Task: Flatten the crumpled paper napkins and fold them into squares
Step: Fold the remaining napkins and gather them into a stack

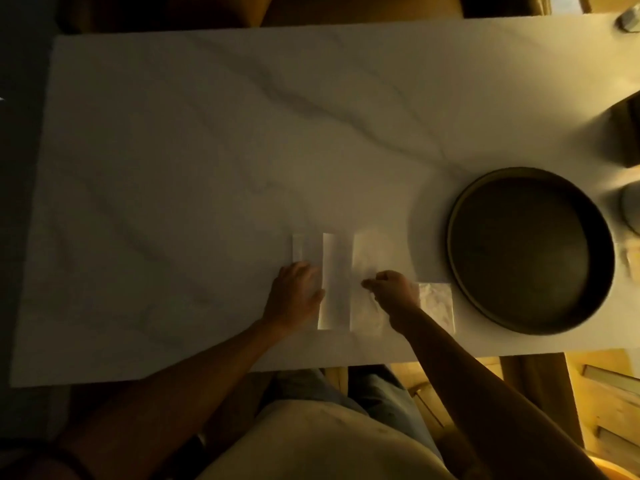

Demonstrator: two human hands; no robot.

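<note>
A white paper napkin (337, 282) lies spread near the front edge of the marble table (207, 168), creased into long upright panels. My left hand (299, 294) rests flat on its left part, fingers spread. My right hand (393, 292) pinches the napkin's right panel near its middle with thumb and fingertips. A folded square napkin (437, 301) lies just right of my right hand, partly hidden by my wrist.
A large dark round tray (460, 258) sits to the right of the napkins. Dark and pale objects stand at the table's right edge (628, 133). A small grey thing (628, 20) lies at the far right corner. The scene is dim.
</note>
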